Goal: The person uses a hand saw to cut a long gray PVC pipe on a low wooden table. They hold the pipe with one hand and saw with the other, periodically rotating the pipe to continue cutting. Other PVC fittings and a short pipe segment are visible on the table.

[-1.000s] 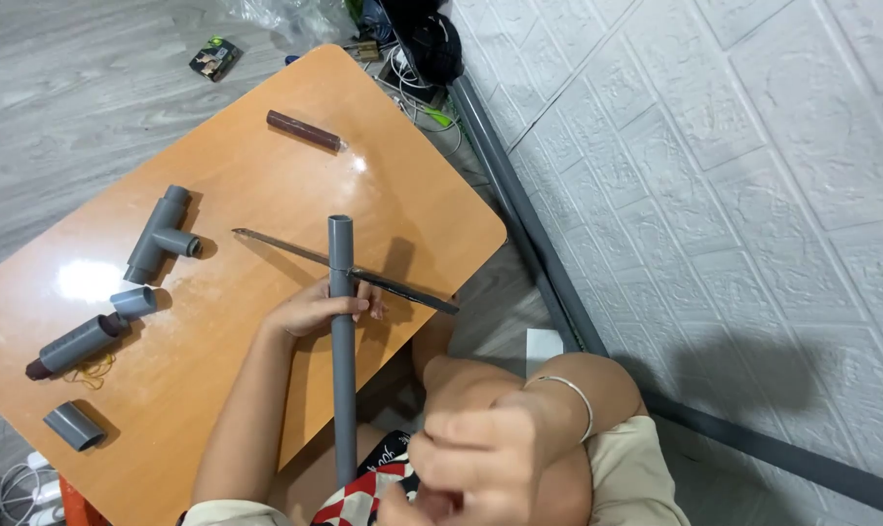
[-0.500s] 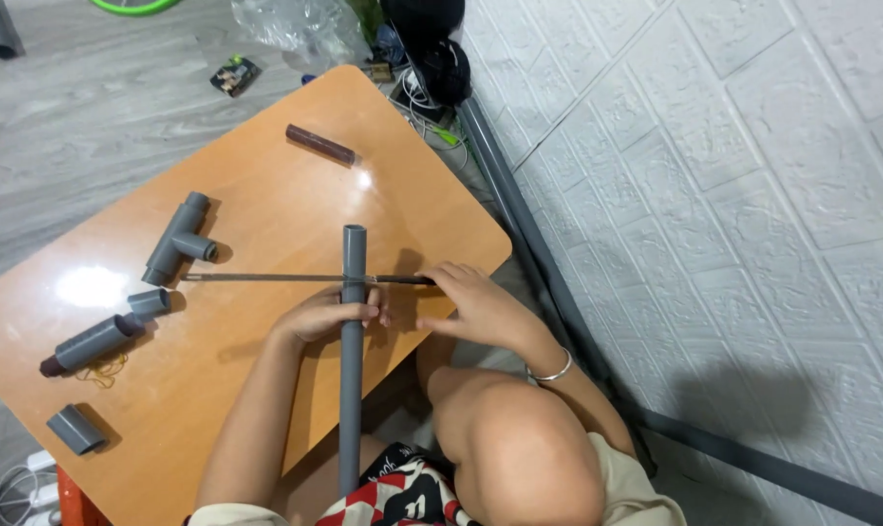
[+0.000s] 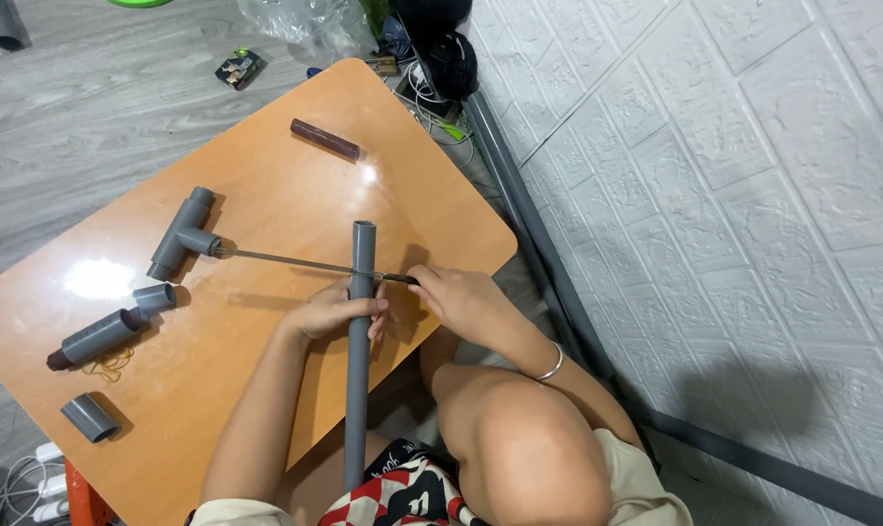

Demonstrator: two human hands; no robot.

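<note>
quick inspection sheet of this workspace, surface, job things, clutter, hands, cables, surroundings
surface: orange wooden table, glossy, glare patch at left
job's things: long grey pipe lying over the table edge; thin saw blade laid across it
clutter: grey tee fitting, short grey coupling, grey pipe piece with dark end, small grey offcut, brown stick
grippers: left hand clasps the pipe; right hand grips the saw's handle
cables: tangle at the table's far corner; white leads bottom left
surroundings: grey plank floor, white embossed wall
</note>
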